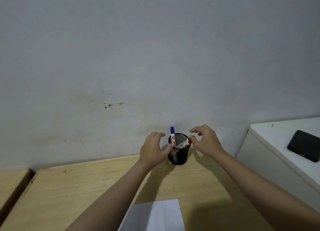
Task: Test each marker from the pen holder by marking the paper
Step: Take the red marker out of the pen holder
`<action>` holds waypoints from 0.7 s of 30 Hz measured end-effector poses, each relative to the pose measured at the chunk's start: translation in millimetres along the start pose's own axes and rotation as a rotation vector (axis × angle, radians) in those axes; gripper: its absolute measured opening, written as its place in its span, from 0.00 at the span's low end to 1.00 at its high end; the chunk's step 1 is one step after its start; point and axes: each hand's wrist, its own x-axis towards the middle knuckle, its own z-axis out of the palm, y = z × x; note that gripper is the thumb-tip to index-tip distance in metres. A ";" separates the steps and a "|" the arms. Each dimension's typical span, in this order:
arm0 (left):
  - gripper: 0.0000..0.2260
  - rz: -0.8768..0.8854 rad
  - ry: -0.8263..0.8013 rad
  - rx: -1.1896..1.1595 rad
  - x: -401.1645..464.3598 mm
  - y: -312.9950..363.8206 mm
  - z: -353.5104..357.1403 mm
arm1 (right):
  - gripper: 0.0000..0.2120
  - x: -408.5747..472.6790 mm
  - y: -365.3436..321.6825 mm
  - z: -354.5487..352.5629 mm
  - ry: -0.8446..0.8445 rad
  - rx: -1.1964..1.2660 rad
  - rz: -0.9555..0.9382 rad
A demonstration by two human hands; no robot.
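The step in hand looks like picking a marker. The left hand [153,150] steadies the black mesh pen holder [179,153] at the desk's far edge, thumb touching the blue-capped marker [172,137]; the right hand [205,140] pinches the red-capped marker [186,143]. Next, lift it clear toward the paper [155,215].

Two bare forearms enter from the bottom edge, one from about 7 o'clock, the other from 4 o'clock. No sleeve covers either as far as the frame shows. The left hand [152,149] and right hand [206,140] wear no gloves, rings, watch or bands; wrists are plain, fingers slender, nails too small to judge
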 end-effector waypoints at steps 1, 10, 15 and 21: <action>0.21 0.001 0.014 -0.008 -0.8 -3.4 8.2 | 0.09 -2.6 6.0 5.0 0.022 0.033 0.009; 0.17 0.015 0.201 -0.030 1.6 -21.4 58.2 | 0.07 -6.1 39.6 34.2 0.204 0.106 -0.147; 0.15 -0.002 0.213 -0.016 5.0 -19.1 60.6 | 0.06 -2.0 29.4 23.2 0.166 0.124 -0.175; 0.15 -0.025 0.164 0.036 2.1 -8.1 50.9 | 0.05 -9.4 3.0 -12.4 0.253 0.159 -0.235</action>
